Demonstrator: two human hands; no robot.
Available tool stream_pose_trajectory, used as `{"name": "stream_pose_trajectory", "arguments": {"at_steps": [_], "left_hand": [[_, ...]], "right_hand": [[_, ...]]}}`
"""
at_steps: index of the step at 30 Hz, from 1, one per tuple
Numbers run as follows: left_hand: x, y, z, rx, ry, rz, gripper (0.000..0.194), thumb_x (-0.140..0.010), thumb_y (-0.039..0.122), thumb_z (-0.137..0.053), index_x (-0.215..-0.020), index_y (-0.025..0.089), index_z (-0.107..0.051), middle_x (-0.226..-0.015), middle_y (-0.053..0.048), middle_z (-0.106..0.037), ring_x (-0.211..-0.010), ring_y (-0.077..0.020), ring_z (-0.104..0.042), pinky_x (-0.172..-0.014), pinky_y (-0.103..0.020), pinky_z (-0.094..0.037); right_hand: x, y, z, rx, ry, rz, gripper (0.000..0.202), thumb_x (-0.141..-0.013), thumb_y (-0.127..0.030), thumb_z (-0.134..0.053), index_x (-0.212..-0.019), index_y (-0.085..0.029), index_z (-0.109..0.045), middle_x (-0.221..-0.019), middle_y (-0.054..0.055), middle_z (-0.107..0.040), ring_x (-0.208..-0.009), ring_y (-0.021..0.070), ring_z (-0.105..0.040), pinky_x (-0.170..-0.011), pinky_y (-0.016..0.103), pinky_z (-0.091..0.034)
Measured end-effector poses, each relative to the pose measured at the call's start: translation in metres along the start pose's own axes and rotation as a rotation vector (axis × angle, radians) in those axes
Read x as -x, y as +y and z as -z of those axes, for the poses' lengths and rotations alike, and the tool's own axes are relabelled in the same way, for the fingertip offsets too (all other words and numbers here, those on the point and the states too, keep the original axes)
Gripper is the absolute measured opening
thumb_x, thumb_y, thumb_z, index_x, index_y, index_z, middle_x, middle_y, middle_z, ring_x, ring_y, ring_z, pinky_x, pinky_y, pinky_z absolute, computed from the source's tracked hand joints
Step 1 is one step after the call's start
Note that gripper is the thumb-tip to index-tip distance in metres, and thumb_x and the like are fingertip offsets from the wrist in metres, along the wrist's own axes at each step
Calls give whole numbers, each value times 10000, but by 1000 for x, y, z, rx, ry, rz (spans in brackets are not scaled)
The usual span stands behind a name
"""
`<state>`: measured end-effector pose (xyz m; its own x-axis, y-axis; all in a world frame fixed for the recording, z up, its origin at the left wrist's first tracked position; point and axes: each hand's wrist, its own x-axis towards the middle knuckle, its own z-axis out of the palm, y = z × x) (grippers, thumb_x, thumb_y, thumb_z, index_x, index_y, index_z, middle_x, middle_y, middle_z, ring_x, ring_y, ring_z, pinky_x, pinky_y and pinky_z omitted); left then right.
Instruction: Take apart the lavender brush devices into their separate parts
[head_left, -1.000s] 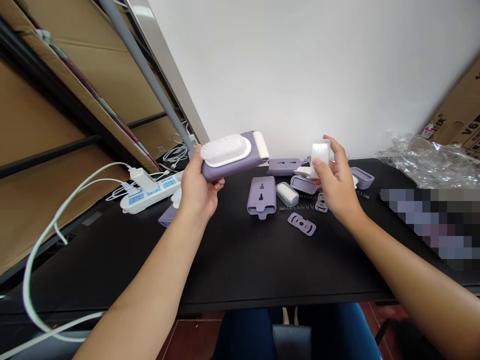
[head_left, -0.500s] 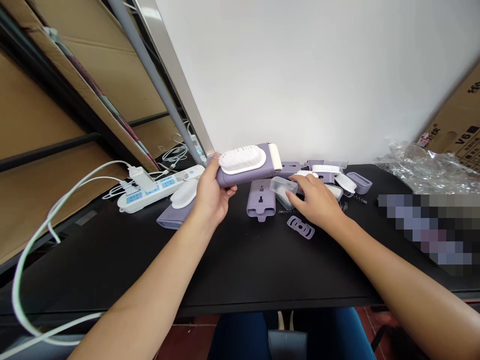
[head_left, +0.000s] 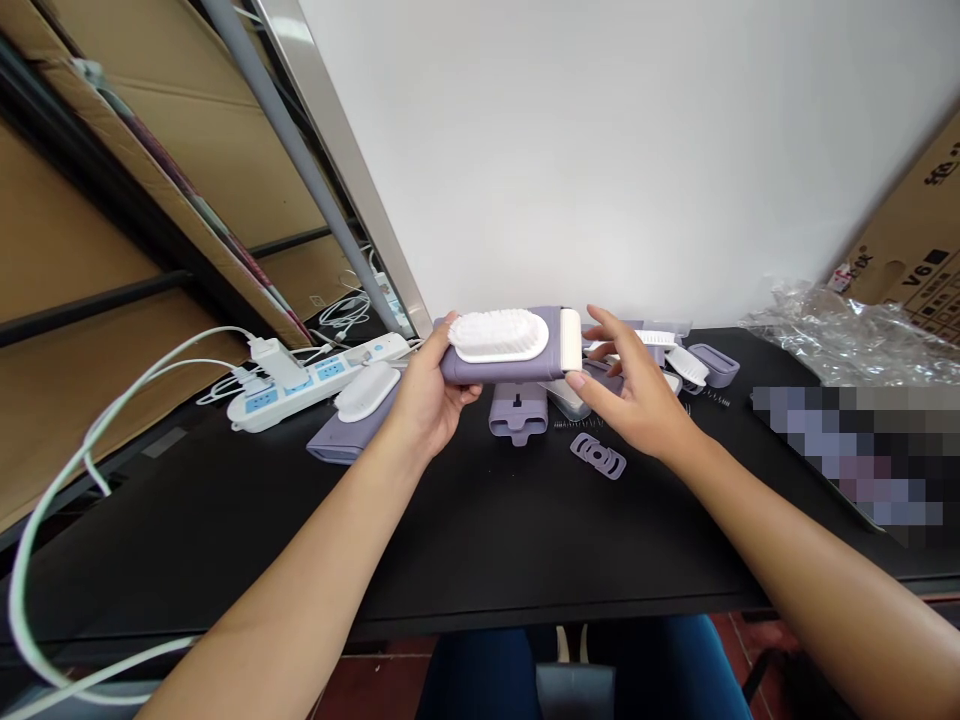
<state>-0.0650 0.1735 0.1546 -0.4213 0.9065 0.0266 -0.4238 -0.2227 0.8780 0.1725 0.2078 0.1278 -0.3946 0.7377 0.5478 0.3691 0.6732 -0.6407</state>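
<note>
1 brush (head_left: 501,338) in left hand (head_left: 426,402), 1 right hand (head_left: 639,402) alongside

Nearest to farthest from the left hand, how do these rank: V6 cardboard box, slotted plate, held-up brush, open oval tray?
1. Held-up brush: in the left hand.
2. Slotted plate: right, on the table.
3. Open oval tray: farther right.
4. V6 cardboard box: far right.

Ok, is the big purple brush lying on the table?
No, the left hand is holding the big purple brush up above the black table.
</note>
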Motion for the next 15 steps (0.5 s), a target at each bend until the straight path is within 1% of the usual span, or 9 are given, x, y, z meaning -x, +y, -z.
{"name": "stream_pose_trajectory", "arguments": {"at_steps": [2, 4, 6, 7, 9, 11, 13, 15], "left_hand": [[0, 0, 0, -16, -24, 2, 301, -813, 437, -855, -869, 205, -671, -682, 35, -649, -449, -85, -525, -334, -186, -354], [0, 1, 0, -33, -38, 19, 300, -793, 422, -863, -847, 206, -662, -648, 43, -629, -429, -84, -505, -327, -189, -334], [0, 2, 0, -35, -56, 43, 277, -799, 402, -845, -836, 203, -655, -623, 47, -607, -415, -83, -487, -323, -192, -315], [1, 3, 1, -24, -72, 44, 264, -813, 404, -826, -840, 202, -657, -625, 44, -607, -420, -86, -492, -328, -195, -320], [3, 4, 1, 12, -129, 2, 289, -858, 473, -773, -887, 201, -678, -681, 17, -649, -475, -108, -553, -357, -205, -371], [6, 2, 0, 30, -213, -86, 388, -885, 583, -736, -989, 210, -707, -820, -26, -720, -609, -148, -655, -423, -220, -460], [10, -2, 0, 17, -287, -151, 468, -852, 634, -779, -1098, 242, -707, -1012, -57, -760, -812, -196, -736, -534, -236, -553], [13, -6, -1, 5, -320, -158, 523, -797, 607, -856, -1167, 280, -683, -1141, -58, -751, -965, -228, -754, -660, -270, -618]], "right_hand": [[0, -2, 5, 10, -42, 88, 839, -963, -549, -665, -1695, -385, -290, -1618, 111, -496, -1310, 338, -595, -1034, 537, -552], [0, -6, 10, 67, -119, 172, 818, -960, -503, -678, -1689, -413, -317, -1660, 81, -461, -1426, 361, -524, -1112, 566, -514], [1, -10, 12, 117, -181, 220, 763, -960, -469, -686, -1660, -412, -390, -1629, 75, -498, -1458, 373, -502, -1132, 569, -504], [1, -12, 12, 122, -189, 218, 744, -957, -468, -694, -1646, -403, -420, -1594, 83, -532, -1435, 374, -524, -1111, 560, -521], [3, -14, 9, 78, -145, 167, 725, -941, -499, -719, -1610, -373, -472, -1514, 101, -596, -1326, 366, -598, -1026, 525, -567], [4, -14, 3, -29, -80, 73, 722, -911, -546, -751, -1560, -339, -513, -1444, 109, -640, -1186, 341, -659, -940, 490, -590], [6, -13, -4, -172, -52, -29, 722, -897, -588, -760, -1522, -314, -523, -1351, 105, -687, -1074, 308, -689, -894, 466, -595], [8, -12, -9, -297, -64, -102, 716, -912, -617, -736, -1514, -303, -510, -1278, 93, -714, -1048, 290, -701, -890, 453, -597]]}}
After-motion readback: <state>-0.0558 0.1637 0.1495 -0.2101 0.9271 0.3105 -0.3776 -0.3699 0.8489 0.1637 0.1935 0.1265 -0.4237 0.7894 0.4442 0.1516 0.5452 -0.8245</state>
